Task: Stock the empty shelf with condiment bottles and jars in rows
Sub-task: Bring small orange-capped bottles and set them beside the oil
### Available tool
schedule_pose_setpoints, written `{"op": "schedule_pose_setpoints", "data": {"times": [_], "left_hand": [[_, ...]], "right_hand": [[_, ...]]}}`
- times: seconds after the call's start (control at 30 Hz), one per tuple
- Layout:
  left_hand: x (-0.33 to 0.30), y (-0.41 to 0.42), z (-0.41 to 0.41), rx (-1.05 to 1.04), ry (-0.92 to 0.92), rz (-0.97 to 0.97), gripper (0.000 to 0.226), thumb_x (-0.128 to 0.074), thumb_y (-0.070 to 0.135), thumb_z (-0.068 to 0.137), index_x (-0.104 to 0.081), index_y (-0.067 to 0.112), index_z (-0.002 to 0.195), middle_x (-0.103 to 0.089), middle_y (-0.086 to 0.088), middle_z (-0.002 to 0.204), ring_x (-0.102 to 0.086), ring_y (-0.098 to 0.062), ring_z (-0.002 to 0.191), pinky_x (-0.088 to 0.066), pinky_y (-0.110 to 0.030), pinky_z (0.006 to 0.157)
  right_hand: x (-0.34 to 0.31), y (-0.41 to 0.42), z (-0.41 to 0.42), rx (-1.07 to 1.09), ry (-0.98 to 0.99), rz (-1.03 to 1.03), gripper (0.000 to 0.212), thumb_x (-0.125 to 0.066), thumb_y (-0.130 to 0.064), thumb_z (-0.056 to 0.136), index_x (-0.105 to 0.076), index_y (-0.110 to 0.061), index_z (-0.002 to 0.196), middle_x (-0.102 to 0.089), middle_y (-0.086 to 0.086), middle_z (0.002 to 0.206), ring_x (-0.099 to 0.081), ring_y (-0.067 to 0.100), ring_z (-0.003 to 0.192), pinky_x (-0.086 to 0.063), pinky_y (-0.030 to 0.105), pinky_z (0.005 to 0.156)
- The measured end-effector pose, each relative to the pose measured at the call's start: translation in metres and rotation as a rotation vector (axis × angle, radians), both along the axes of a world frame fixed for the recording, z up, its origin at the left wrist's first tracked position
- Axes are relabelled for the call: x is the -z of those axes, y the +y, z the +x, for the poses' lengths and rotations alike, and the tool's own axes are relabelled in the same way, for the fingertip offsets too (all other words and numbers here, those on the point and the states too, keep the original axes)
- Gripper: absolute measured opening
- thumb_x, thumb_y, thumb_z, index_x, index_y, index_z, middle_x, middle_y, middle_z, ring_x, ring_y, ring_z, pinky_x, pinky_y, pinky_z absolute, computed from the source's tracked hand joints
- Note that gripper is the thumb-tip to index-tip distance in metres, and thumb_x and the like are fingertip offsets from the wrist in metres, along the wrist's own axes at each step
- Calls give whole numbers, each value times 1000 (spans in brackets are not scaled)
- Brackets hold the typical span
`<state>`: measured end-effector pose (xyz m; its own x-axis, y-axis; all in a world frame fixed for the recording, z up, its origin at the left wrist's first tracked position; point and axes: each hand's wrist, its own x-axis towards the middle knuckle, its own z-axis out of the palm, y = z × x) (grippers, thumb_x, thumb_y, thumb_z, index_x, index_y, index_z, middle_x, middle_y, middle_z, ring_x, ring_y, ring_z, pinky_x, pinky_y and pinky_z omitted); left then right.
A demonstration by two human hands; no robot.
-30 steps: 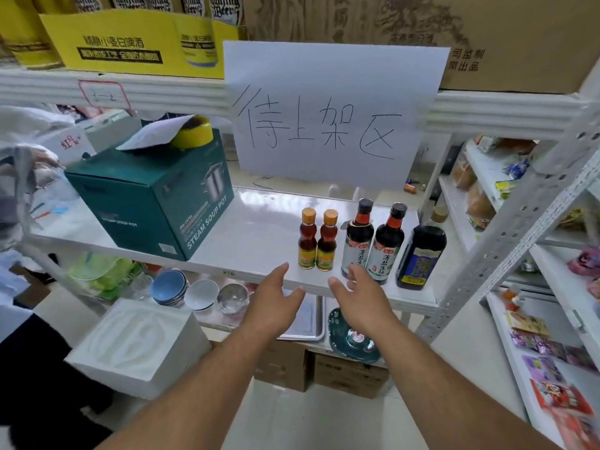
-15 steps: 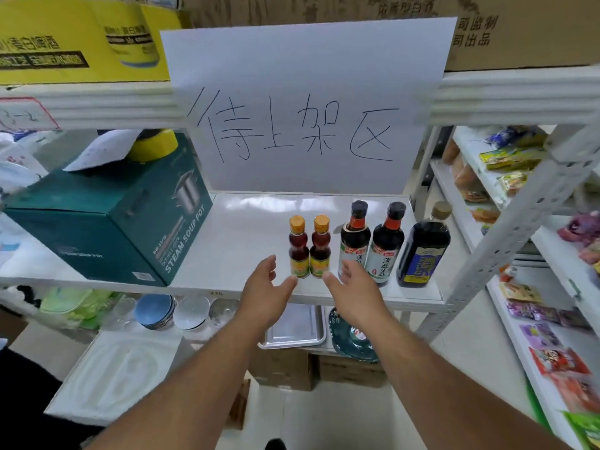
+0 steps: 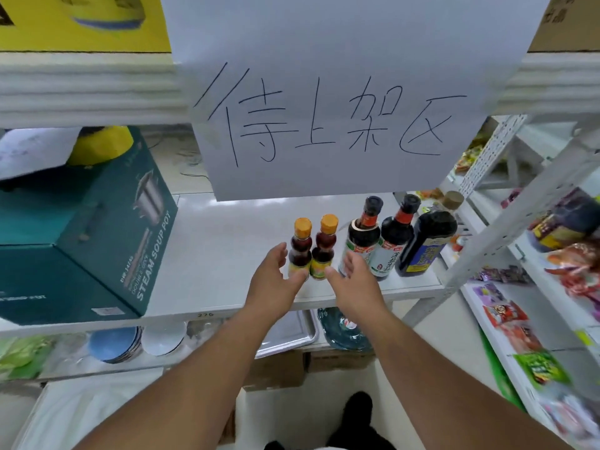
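Observation:
On the white shelf [image 3: 227, 248] stand two small orange-capped bottles [image 3: 311, 251] side by side. To their right are two dark sauce bottles with red necks [image 3: 378, 241], then a larger dark bottle with a blue label [image 3: 428, 245]. My left hand [image 3: 274, 280] is open just left of the small bottles, fingertips at the left one. My right hand [image 3: 355, 280] is open in front of the first dark sauce bottle, right of the small pair. Neither hand holds anything.
A teal steam soup pot box [image 3: 97, 235] fills the shelf's left side. A handwritten paper sign [image 3: 331, 102] hangs from the shelf above. Bowls [image 3: 130, 342] and a metal tray [image 3: 289, 332] lie on the lower shelf. Snack packets [image 3: 519, 336] line the right rack.
Both hands have reached forward to either side of the two small bottles. The view has moved closer to the shelf.

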<state>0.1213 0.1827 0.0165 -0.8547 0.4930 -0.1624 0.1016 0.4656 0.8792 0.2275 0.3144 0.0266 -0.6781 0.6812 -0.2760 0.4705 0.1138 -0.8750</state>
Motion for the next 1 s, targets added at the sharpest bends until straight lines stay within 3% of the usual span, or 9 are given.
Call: {"op": "schedule_pose_setpoints", "data": {"times": [0.17, 0.4, 0.53, 0.63, 0.8, 1.0], "left_hand": [[2, 14, -14, 12, -3, 0, 79, -77, 33, 86, -35, 32, 152, -45, 9, 154, -45, -13, 139, -40, -42, 115], [10, 30, -25, 34, 6, -7, 64, -77, 26, 83, -47, 42, 138, -58, 23, 132, -56, -5, 120, -41, -26, 99], [14, 34, -31, 18, 29, -17, 55, -77, 26, 87, -51, 40, 133, -60, 25, 124, -56, 4, 110, -40, -18, 93], [16, 37, -33, 6, 36, -16, 48, -76, 25, 88, -53, 43, 125, -60, 30, 116, -54, 14, 106, -37, -8, 86], [22, 34, -35, 4, 53, -1, 42, -75, 28, 89, -56, 45, 123, -64, 31, 111, -59, 10, 105, -43, -15, 87], [12, 11, -32, 26, 86, 25, 42, -75, 34, 89, -58, 44, 126, -64, 27, 117, -60, -5, 115, -46, -27, 100]], "right_hand": [[7, 6, -20, -40, -22, 20, 74, -63, -42, 98, -21, -34, 159, -31, -6, 166, -33, 18, 150, -32, 45, 121], [16, 12, -41, -26, -6, 72, 67, -60, -28, 102, -25, -29, 159, -46, -2, 154, -44, 20, 140, -32, 26, 102], [25, 11, -54, 5, 34, 92, 70, -63, -27, 98, -25, -34, 157, -51, -2, 150, -50, 21, 135, -43, 39, 112], [31, 12, -62, 38, 57, 80, 66, -65, -26, 97, -31, -33, 153, -56, -2, 143, -54, 20, 130, -47, 43, 110], [36, 10, -65, 101, 78, 128, 38, -67, -30, 97, -48, -28, 130, -62, -6, 118, -61, 17, 107, -47, 30, 86], [24, -6, -57, 59, 103, 152, 39, -68, -34, 97, -48, -32, 130, -62, -10, 118, -59, 10, 105, -49, 26, 91]]}}
